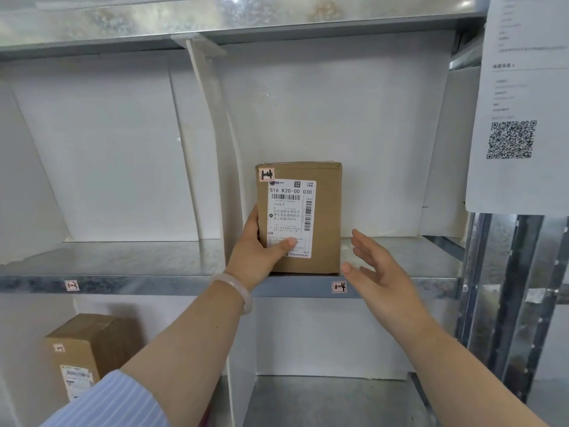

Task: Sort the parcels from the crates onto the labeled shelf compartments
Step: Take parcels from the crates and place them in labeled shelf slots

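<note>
Standing upright at the front edge of the metal shelf [172, 283], a brown cardboard parcel [326, 217] sits in the compartment right of the white divider [209, 134], above the shelf tag reading 1-4 [339, 286]. White shipping label [291, 217] faces out, and a small handwritten sticker [266, 174] sits in the parcel's upper left corner.

Left hand [257, 245] grips the parcel at its lower left edge: thumb lies across the front on the shipping label, fingers wrap behind the left side. Pale bracelet [237, 291] on that wrist, striped blue sleeve [107, 402] at the elbow.

Right hand [378, 272] hovers just right of the parcel, palm turned toward it, fingers straight and spread, holding nothing. Thumb tip is very close to the parcel's lower right corner; cannot tell whether it touches.

Left neighbouring compartment carries a tag reading 1-3 [71, 285]. On the shelf level below, at the left, a second brown parcel [89, 343] stands with its own label. A printed sheet with a QR code [520, 118] hangs on the right upright of the rack.
</note>
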Motion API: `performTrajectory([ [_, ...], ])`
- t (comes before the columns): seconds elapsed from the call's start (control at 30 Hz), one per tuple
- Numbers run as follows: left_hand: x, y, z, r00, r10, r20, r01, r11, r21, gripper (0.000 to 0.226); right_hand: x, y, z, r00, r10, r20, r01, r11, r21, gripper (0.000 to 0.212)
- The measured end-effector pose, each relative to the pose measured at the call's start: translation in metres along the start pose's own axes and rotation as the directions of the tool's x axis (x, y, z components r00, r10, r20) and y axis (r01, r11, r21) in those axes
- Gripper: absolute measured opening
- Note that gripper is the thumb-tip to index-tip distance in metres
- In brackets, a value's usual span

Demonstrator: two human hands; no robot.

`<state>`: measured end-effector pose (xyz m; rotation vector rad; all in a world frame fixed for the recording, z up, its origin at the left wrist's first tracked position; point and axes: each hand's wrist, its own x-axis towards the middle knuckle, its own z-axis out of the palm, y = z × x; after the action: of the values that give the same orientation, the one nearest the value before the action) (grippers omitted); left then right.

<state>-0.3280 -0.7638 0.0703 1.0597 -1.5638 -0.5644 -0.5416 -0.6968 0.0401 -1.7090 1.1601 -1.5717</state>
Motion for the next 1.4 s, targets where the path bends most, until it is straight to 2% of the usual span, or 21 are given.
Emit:
performTrajectory([
  [0.17, -0.004, 0.001, 0.003, 1.000, -0.011, -0.021, 0.011, 1.000, 0.008, 0.079, -0.002, 0.007, 0.003, 0.997, -0.071, -0.004, 0.070, 0.990, -0.123, 0.064],
  [0.27, -0.018, 0.009, -0.001, 0.999, -0.042, -0.033, 0.043, 0.998, 0.049, 0.099, -0.009, 0.005, 0.008, 0.972, -0.233, 0.038, 0.231, 0.901, -0.366, 0.067],
  [0.33, -0.033, 0.010, -0.009, 0.999, -0.015, -0.041, 0.021, 0.989, 0.144, 0.100, -0.015, 0.000, 0.016, 0.944, -0.314, 0.098, 0.324, 0.836, -0.442, 0.069],
  [0.4, -0.056, 0.004, -0.023, 0.996, 0.086, -0.038, -0.072, 0.960, 0.271, 0.090, -0.024, -0.005, 0.030, 0.920, -0.367, 0.142, 0.389, 0.801, -0.454, 0.070],
  [0.47, -0.088, -0.006, -0.043, 0.981, 0.192, -0.042, -0.155, 0.888, 0.432, 0.074, -0.036, -0.009, 0.052, 0.901, -0.378, 0.213, 0.434, 0.775, -0.459, 0.071],
  [0.53, -0.119, -0.022, -0.072, 0.965, 0.258, -0.044, -0.175, 0.759, 0.628, 0.068, -0.052, -0.012, 0.082, 0.872, -0.349, 0.344, 0.481, 0.743, -0.466, 0.073],
  [0.63, -0.163, -0.046, -0.129, 0.978, 0.191, -0.082, -0.043, 0.575, 0.817, 0.068, -0.074, -0.018, 0.134, 0.804, -0.261, 0.534, 0.536, 0.707, -0.461, 0.079],
  [0.73, -0.208, -0.057, -0.191, 0.980, 0.111, -0.167, 0.103, 0.438, 0.893, 0.068, -0.093, -0.034, 0.187, 0.724, -0.196, 0.662, 0.571, 0.709, -0.415, 0.083],
  [0.93, -0.313, -0.052, -0.316, 0.960, 0.041, -0.276, 0.255, 0.274, 0.927, 0.067, -0.158, -0.077, 0.318, 0.544, -0.311, 0.779, 0.666, 0.724, -0.176, 0.084],
  [1.0, -0.356, -0.046, -0.360, 0.937, 0.017, -0.349, 0.336, 0.230, 0.913, 0.069, -0.188, -0.098, 0.363, 0.460, -0.355, 0.814, 0.698, 0.711, -0.084, 0.084],
  [1.13, -0.448, -0.031, -0.438, 0.872, -0.015, -0.489, 0.487, 0.130, 0.864, 0.070, -0.255, -0.142, 0.444, 0.335, -0.401, 0.852, 0.702, 0.710, 0.057, 0.086],
  [1.27, -0.531, -0.018, -0.494, 0.807, -0.028, -0.590, 0.590, 0.042, 0.806, 0.070, -0.323, -0.181, 0.510, 0.227, -0.454, 0.862, 0.694, 0.697, 0.184, 0.090],
  [1.4, -0.603, -0.003, -0.535, 0.730, -0.013, -0.683, 0.682, -0.033, 0.730, 0.069, -0.386, -0.218, 0.558, 0.075, -0.479, 0.875, 0.683, 0.664, 0.305, 0.089],
])
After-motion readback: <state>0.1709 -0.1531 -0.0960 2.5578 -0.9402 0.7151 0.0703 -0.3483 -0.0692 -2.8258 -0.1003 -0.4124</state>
